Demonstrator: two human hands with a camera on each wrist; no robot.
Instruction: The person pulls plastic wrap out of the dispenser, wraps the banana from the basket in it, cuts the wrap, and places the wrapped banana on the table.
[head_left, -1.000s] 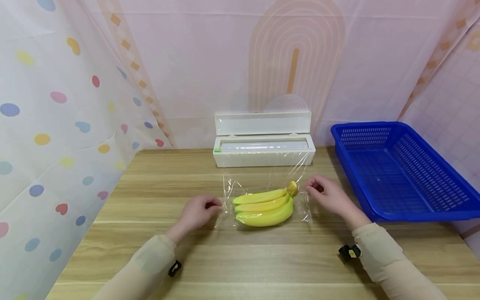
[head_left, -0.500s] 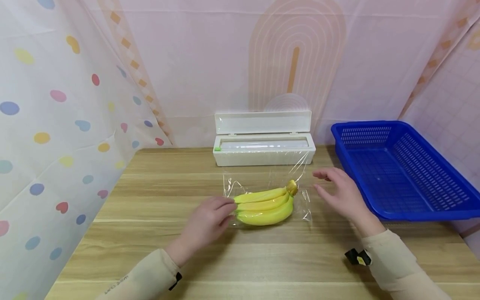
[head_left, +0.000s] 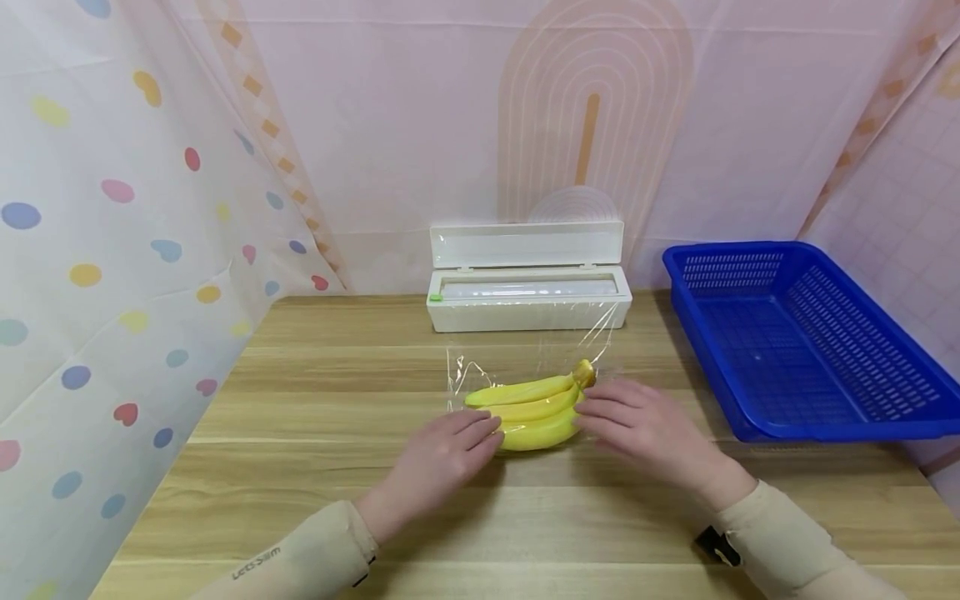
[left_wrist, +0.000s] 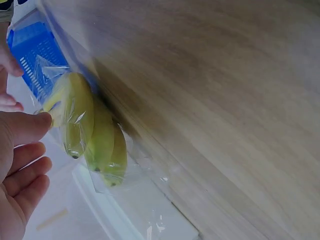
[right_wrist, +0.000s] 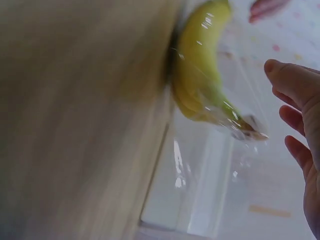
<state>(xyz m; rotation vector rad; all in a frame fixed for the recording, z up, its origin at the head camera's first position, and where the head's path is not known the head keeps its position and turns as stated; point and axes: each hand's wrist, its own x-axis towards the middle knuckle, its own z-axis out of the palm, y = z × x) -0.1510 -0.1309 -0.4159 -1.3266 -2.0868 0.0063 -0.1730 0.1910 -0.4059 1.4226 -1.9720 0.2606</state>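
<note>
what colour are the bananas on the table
The bananas are yellow with a greenish tinge, clearest in the head view.

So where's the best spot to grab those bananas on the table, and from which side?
Probably the joined end just below the stem, coming from the right with your right hand. The bananas lie side by side, tips to the left, their necks narrowing together at the stem, so one grip there should take all three. Clear film covers them and may slip.
</note>
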